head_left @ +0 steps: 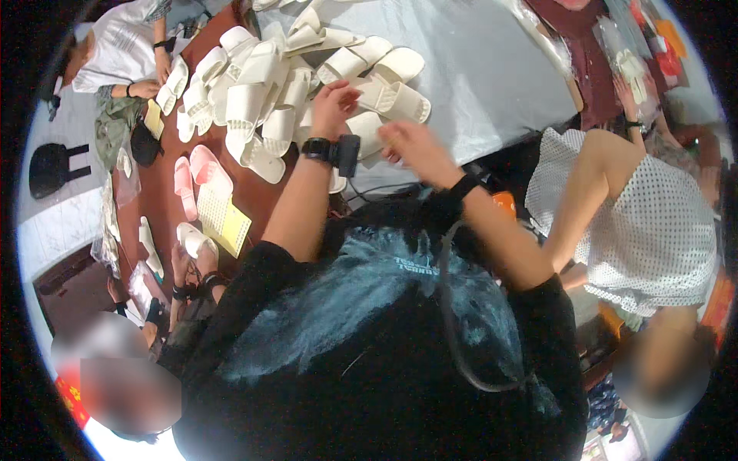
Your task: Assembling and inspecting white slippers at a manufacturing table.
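By grey sheeting and cream slippers, amid co-workers, both hands curl loosely, grip unclear.

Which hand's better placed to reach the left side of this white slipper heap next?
Probably your left hand: it is nearer that side of the slipper heap; your right hand sits farther right.

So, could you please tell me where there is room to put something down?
The widest bare patch is the grey sheet, right of the white slippers and beyond the right hand. A narrower strip of brown tabletop lies left of the pink slippers. The white pile and around the left hand are crowded.
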A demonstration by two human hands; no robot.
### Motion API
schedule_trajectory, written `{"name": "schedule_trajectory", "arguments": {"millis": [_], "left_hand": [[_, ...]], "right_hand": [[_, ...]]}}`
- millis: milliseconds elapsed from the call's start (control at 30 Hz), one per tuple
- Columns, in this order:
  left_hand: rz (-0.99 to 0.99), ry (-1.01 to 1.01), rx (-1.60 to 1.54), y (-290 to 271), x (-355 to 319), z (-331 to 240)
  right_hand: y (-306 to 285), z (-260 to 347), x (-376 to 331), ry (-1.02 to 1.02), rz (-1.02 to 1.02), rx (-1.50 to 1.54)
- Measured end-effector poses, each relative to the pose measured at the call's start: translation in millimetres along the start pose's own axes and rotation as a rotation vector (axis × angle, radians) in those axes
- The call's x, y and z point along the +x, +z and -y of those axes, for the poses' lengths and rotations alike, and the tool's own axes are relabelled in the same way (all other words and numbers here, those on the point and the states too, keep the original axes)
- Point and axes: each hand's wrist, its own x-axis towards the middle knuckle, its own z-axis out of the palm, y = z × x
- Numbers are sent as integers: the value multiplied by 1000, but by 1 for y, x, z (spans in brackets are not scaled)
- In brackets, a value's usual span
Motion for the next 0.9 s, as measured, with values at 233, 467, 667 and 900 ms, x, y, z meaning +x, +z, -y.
{"name": "schedule_trajectory", "arguments": {"millis": [233,467,667,900], "left_hand": [[175,-2,973,-45,4,0],[432,434,1511,12,54,55],[192,99,1409,45,94,106],[264,-81,688,123,96,133]], "right_hand": [[-118,6,-35,-104,-445,90],[-135,-12,-54,-83,-549,249],[-116,-37,-59,-2,-473,296],[-125,-58,-79,24,-531,305]]}}
